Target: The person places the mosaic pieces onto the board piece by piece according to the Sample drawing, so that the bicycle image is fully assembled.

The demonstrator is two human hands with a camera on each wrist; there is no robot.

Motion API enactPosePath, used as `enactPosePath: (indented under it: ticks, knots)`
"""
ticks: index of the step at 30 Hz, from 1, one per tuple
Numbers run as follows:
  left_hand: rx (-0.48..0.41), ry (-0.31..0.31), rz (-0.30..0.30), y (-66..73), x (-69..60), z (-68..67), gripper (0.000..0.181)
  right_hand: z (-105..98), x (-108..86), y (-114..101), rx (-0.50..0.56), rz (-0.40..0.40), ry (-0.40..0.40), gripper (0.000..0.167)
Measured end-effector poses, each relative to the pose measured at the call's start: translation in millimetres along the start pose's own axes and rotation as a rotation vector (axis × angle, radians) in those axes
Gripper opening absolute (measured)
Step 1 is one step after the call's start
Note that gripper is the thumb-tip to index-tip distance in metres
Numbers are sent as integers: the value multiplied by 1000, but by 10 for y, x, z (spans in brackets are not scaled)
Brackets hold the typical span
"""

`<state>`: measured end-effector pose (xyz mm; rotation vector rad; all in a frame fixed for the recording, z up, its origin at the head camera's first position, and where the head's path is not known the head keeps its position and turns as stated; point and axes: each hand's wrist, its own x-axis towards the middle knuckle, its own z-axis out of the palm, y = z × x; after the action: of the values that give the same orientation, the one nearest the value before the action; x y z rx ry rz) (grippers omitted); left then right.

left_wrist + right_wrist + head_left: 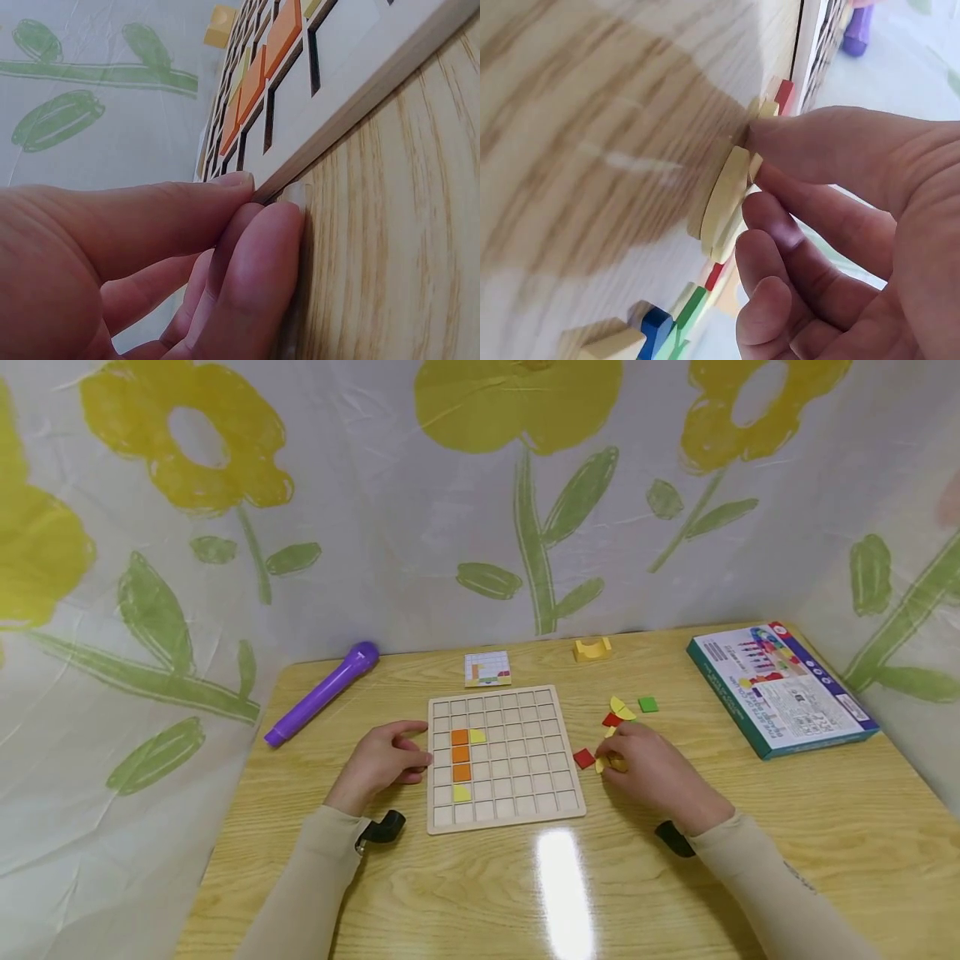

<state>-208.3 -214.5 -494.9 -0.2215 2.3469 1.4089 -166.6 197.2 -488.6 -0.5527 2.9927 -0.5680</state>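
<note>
A wooden grid board (517,767) lies mid-table, with three orange squares (461,753) in one column and two yellow rounded pieces (477,736) in its cells. My left hand (390,755) pinches the board's left edge; in the left wrist view the thumb (232,180) rests on the rim and the forefinger is against its side. Right of the board, my right hand (647,767) is down at some loose pieces. In the right wrist view its thumb and forefinger pinch at a small yellow piece (755,166) beside a larger yellow piece (726,193). A red square (584,759) lies between that hand and the board.
More yellow pieces (622,708) and a green square (648,704) lie beyond the right hand. Behind the board are a pattern card (487,669) and a yellow arch block (592,649). A purple microphone-shaped stick (322,693) lies left, a game box (783,689) right.
</note>
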Motion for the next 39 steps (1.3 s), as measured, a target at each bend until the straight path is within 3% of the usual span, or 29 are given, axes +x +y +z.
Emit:
enactPosePath:
  ticks: [17,24,30,39]
  knots:
    - [6,8,-20,-14,1,4,65,-35,32,46,14,-31,-48,16]
    - [-1,5,-19,6,8,-1,65,-55,125,-52,31,-48,-39,15]
    - [-21,2,-12,14,-9,-1,65,-27,299,-323,77,-99,-32,16]
    - [-3,6,-12,24,-9,-2,64,213,624,-1055,100,-241,-45,19]
